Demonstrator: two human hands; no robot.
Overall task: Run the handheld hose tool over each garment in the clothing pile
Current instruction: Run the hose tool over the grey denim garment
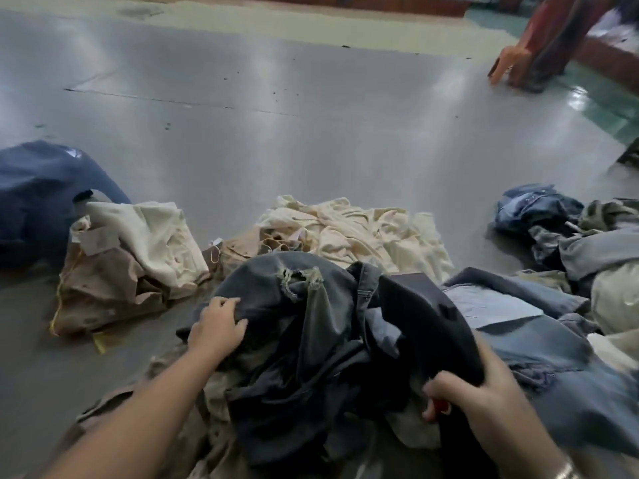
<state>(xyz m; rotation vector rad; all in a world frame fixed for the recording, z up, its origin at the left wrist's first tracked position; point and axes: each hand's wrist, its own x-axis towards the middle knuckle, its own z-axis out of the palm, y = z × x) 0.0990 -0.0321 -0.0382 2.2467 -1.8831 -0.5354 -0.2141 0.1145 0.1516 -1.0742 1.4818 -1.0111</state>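
On the grey table (242,133), my left hand (216,326) pinched the torn dark denim jeans (297,305), probably to keep them flat. My right hand (484,392) gripped the dark hose tool (422,305), aimed at them.

Left hand (217,326) grips ripped grey jeans (276,299); right hand (466,392) apparently holds a dark tool (425,316).

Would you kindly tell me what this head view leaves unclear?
- Hose tool: only its dark body shows; the right hand covers the grip, and no hose is visible.
- Ripped grey jeans: lower part buried in the pile under the left hand.
- Far figure: blurred, cut by the top edge.
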